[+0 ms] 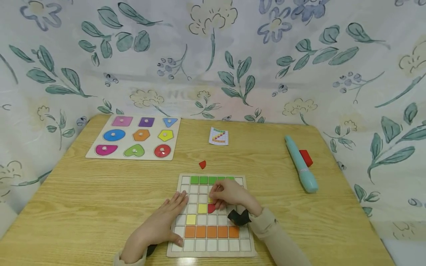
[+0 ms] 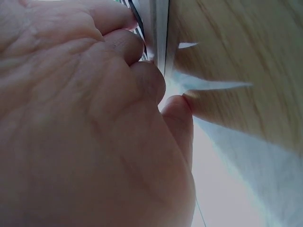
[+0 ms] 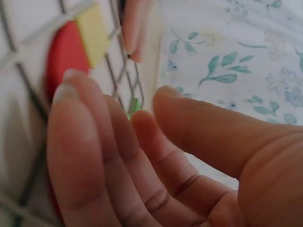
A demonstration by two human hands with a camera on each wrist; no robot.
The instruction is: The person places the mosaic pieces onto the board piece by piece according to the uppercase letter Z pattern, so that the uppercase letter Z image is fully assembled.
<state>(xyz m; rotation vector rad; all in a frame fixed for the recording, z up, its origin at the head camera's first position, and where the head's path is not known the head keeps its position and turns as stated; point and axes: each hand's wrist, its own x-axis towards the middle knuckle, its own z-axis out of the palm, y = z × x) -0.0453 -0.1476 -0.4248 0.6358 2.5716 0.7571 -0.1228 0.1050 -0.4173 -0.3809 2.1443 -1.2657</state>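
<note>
A square wooden grid board (image 1: 181, 250) holds green, yellow and orange square tiles. My left hand (image 1: 159, 224) rests along the board's left edge, fingers spread and thumb near the lower left corner. Over the middle of the board my right hand (image 1: 233, 193) reaches in from the right. Its fingertips touch or nearly touch a rounded red piece (image 3: 68, 56) beside a yellow tile (image 3: 92, 35). Thumb and fingers are loosely bent, with nothing visible between them in the right wrist view. Another red quarter-round piece (image 1: 202, 164) lies on the table behind the board.
A shape puzzle board (image 1: 129, 143) with knobbed pieces lies at the back left. A small pattern card (image 1: 219, 136) is behind the grid board. On the right lie a light-blue club-shaped object (image 1: 301, 166) and a red block (image 1: 306, 158). Floral cloth (image 1: 206, 81) hangs behind the table.
</note>
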